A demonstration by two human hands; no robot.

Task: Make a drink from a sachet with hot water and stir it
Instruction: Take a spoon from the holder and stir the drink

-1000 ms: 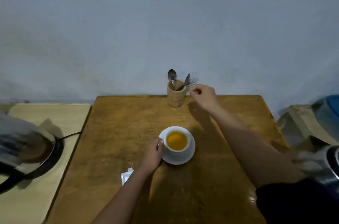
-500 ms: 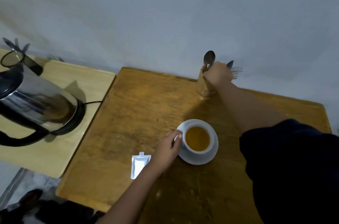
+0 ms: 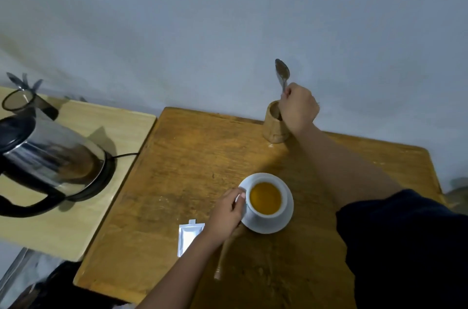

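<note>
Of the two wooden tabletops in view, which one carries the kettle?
The paler, lighter-wood table on the left carries the kettle on its base. The darker brown table holds the cup, saucer, sachet and cutlery holder.

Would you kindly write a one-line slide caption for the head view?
Left hand steadies the cup of orange drink while the right hand lifts a spoon from the wooden holder.

White cup (image 3: pixel 266 210) and saucer (image 3: pixel 283 222) — amber drink (image 3: pixel 265 197); brown streaked table (image 3: pixel 202 156); silvery, perhaps white, sachet (image 3: pixel 188 236).
</note>
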